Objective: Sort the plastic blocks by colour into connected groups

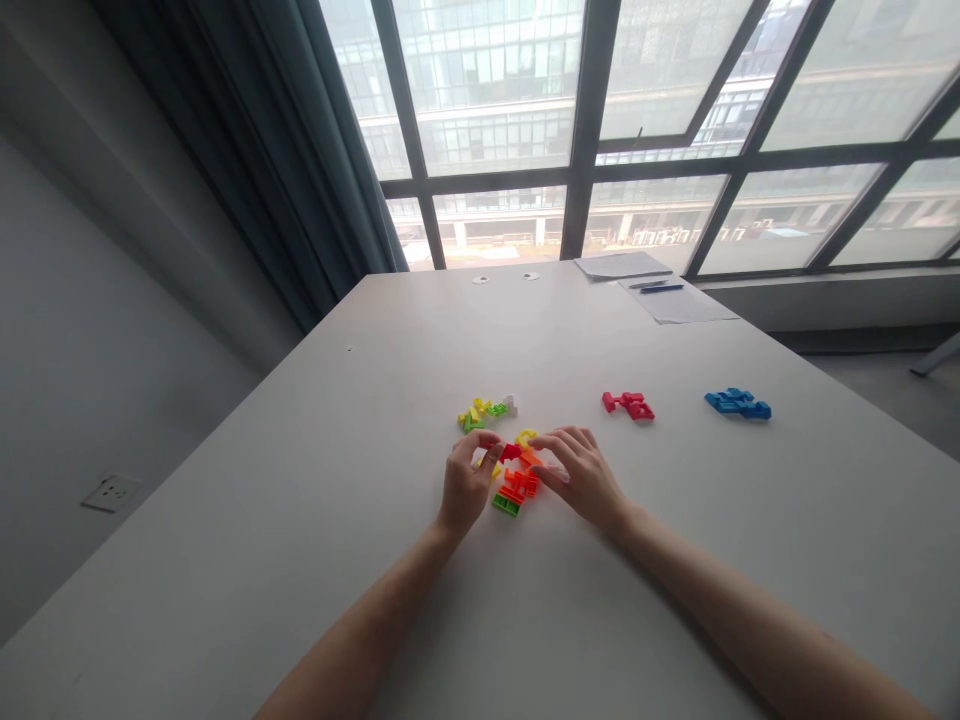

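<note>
Thumb and index finger of my left hand (469, 482) are pinched on a small red plastic block (511, 452) just above the pile. My right hand (583, 478) is on the pile's other side, thumb and index finger apart. Its fingertips are at the edge of a yellow block (525, 438) and the loose orange blocks (519, 486); whether they touch is hard to tell. A green block (506, 504) lies at the near end of the pile. Part of a yellow block (493, 469) shows beside my left thumb.
Beyond my left hand lies a group of yellow and green blocks (475, 415) with a white block (511, 404). Red blocks (630, 405) and blue blocks (738, 403) form separate groups to the right. Papers (679, 305) and pens (661, 288) lie at the white table's (405, 370) far right.
</note>
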Motion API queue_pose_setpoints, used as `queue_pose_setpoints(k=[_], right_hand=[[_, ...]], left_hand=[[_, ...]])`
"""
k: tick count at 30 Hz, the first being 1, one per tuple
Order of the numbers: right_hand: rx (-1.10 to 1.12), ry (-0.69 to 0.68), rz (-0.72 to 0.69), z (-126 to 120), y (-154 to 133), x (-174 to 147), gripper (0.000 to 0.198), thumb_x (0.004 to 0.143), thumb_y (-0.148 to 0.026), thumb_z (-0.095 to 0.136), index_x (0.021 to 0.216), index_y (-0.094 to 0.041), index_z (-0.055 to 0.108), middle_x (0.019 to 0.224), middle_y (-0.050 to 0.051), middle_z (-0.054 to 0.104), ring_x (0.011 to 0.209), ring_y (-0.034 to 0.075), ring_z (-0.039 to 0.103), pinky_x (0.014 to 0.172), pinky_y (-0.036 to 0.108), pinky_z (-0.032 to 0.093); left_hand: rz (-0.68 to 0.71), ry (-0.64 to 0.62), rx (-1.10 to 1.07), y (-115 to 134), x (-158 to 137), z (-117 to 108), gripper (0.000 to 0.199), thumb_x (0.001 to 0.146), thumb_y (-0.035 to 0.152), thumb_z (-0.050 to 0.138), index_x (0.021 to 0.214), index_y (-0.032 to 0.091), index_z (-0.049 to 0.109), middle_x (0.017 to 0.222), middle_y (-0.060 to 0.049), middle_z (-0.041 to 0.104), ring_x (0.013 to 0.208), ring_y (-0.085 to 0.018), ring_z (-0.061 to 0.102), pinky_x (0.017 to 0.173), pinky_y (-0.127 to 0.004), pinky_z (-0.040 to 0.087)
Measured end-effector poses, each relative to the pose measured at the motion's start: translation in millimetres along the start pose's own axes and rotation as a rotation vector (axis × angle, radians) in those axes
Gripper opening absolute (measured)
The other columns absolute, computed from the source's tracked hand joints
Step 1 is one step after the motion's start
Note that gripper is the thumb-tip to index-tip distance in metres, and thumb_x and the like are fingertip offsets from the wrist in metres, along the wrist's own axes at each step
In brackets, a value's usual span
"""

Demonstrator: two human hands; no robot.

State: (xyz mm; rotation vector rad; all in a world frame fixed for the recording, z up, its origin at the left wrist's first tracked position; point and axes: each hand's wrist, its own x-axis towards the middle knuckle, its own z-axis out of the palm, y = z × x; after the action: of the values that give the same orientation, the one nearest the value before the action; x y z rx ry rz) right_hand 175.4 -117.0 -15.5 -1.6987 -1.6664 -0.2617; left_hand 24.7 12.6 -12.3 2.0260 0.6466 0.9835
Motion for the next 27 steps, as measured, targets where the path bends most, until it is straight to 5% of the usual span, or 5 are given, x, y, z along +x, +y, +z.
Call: queue_pose_setpoints(k=[12,27], right_hand=[[-0.04,0.009,-0.055,0.6,-5.6,1.4,0.014,0.094,-0.035,0.055,0.092,-0.022,0.061,0.086,0.001,0.072,0.084,0.017,0.057,0.08,0.033,0.036],[-0.008,0.067,0.074,0.0,-0.9,-1.4,0.018,0.094,-0.039,0.054,0.091,-0.023,0.062,0.08,0.001,0.07,0.078,0.017,0.06,0.079,0.033,0.039]], left_hand=[[0.07,-0.172,-0.026,7.2,-2.6,3.0,0.014,0.09,0.03,0.054,0.083,0.019,0.061,0.082,-0.002,0.069,0.076,-0.018,0.063,0.082,-0.033,0.047],[0.299,-0.146,0.185,0.1,-2.0,1.3,0.017,0.088,0.033,0.062,0.102,0.023,0.063,0.1,-0.003,0.072,0.094,-0.02,0.064,0.094,-0.039,0.04]])
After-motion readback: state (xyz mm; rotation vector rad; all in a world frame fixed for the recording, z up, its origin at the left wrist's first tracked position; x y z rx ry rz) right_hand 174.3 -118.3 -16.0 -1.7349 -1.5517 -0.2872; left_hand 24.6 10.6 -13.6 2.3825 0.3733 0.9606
